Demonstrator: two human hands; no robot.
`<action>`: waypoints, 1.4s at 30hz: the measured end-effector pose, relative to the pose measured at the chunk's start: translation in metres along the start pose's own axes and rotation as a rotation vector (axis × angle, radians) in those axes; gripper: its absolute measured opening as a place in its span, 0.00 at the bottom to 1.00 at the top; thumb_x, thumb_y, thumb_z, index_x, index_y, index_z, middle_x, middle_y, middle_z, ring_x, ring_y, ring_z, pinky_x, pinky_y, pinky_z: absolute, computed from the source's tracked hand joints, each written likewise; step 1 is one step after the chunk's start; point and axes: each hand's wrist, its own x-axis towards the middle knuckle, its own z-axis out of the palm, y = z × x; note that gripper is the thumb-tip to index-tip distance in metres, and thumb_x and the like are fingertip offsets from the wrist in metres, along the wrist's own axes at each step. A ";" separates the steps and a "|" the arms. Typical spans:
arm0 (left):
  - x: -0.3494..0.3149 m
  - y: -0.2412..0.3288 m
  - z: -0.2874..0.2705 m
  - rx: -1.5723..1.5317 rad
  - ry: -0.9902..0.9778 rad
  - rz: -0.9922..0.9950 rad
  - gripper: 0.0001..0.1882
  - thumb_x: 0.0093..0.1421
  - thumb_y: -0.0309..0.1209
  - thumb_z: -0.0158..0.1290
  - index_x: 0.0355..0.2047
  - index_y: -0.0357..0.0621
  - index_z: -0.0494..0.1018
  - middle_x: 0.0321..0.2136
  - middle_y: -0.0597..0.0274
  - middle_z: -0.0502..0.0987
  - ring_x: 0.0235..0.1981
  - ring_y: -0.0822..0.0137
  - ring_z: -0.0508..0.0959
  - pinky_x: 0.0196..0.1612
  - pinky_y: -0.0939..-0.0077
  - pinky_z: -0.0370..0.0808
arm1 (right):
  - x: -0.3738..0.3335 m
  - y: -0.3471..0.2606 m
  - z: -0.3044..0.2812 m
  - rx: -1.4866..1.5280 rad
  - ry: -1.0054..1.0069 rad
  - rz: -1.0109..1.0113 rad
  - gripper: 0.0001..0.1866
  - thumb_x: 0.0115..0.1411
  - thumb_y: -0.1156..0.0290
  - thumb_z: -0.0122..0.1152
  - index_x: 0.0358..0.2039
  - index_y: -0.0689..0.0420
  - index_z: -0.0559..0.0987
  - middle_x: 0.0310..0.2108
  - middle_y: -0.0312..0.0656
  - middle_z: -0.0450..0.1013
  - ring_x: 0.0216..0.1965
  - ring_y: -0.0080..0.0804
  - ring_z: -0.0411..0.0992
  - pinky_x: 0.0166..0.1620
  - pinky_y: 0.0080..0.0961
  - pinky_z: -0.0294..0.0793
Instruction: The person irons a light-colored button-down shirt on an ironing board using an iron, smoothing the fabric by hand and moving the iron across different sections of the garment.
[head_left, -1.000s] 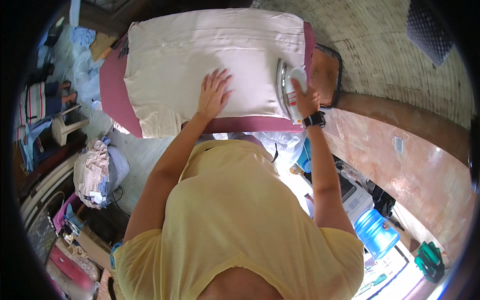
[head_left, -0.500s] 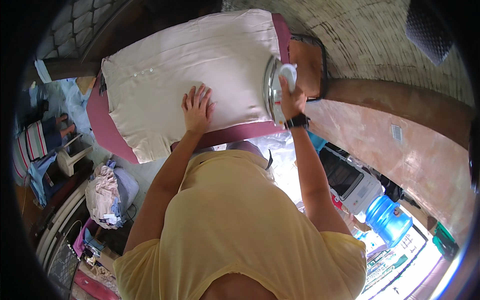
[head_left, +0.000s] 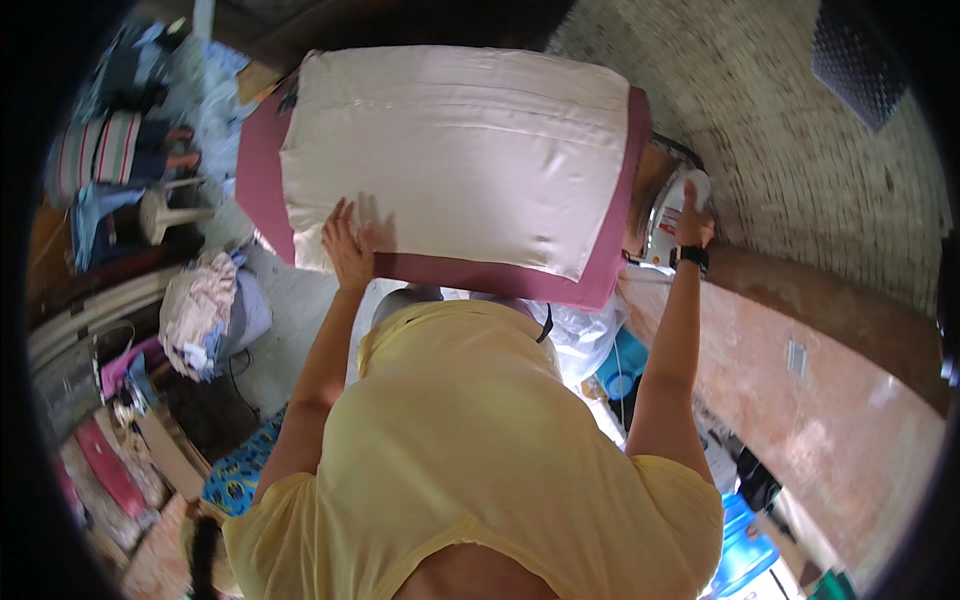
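A cream garment with a row of small buttons lies spread over an ironing board with a maroon cover. My right hand is closed round the handle of a white and silver iron, which is at the metal-framed rest beyond the board's right end. The iron's soleplate is mostly hidden. At the garment's near edge, left of the middle, my left hand touches the cloth with fingers extended and thumb apart, holding nothing that I can see.
A rough wall with a ledge runs along the right. On the left floor are a bundle of clothes and a pale plastic stool. Another person's legs show beyond the stool. A blue water bottle stands at lower right.
The iron has gone from the garment's right edge to the rest past the board's end, still in my right hand. My left hand has drawn back to the near edge. The view has shifted.
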 end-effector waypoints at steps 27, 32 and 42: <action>-0.013 -0.133 -0.040 -0.321 -0.136 -0.478 0.16 0.66 0.37 0.53 0.34 0.33 0.68 0.23 0.55 0.72 0.25 0.63 0.69 0.32 0.69 0.69 | -0.221 0.036 0.115 -0.151 0.053 -0.476 0.23 0.57 0.56 0.59 0.42 0.64 0.72 0.43 0.59 0.70 0.50 0.56 0.69 0.52 0.51 0.67; -0.018 -0.133 -0.047 -0.520 0.067 -0.484 0.14 0.65 0.33 0.54 0.32 0.34 0.65 0.21 0.63 0.65 0.25 0.71 0.62 0.29 0.74 0.65 | -0.174 0.063 0.160 -0.045 0.078 -0.428 0.16 0.57 0.64 0.57 0.39 0.64 0.72 0.42 0.56 0.71 0.46 0.51 0.71 0.41 0.49 0.74; 0.029 -0.081 -0.107 -0.834 0.202 -0.179 0.10 0.67 0.27 0.51 0.44 0.32 0.69 0.35 0.62 0.73 0.36 0.74 0.70 0.41 0.81 0.68 | -0.163 0.007 0.045 1.134 -0.267 0.051 0.17 0.57 0.79 0.66 0.44 0.54 0.69 0.32 0.43 0.75 0.21 0.27 0.70 0.20 0.21 0.65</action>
